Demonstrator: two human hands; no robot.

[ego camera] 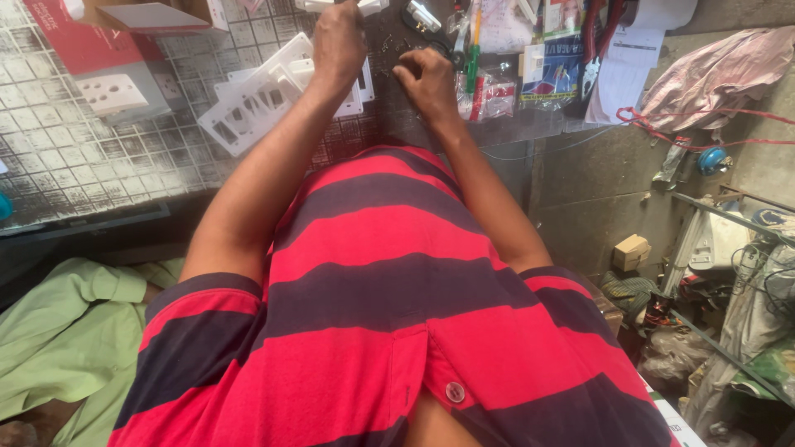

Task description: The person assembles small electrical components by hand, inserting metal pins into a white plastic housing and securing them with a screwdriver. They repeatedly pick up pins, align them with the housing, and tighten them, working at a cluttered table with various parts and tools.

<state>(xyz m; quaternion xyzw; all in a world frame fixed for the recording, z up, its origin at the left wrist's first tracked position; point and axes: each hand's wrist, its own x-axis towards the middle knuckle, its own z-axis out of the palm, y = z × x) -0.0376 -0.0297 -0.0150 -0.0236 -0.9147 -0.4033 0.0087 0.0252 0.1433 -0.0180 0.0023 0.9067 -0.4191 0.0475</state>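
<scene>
The left hand is closed on a small white plastic electrical fitting at the far edge of the grid-patterned bench, above a pile of flat white plastic switch plates. The right hand rests just beside it, its fingers curled narrow over tiny dark bits I cannot identify, so this looks like a fitting step needing a steady pinch. A red flat carton lies far left; clear packets with red and blue labels lie far right.
</scene>
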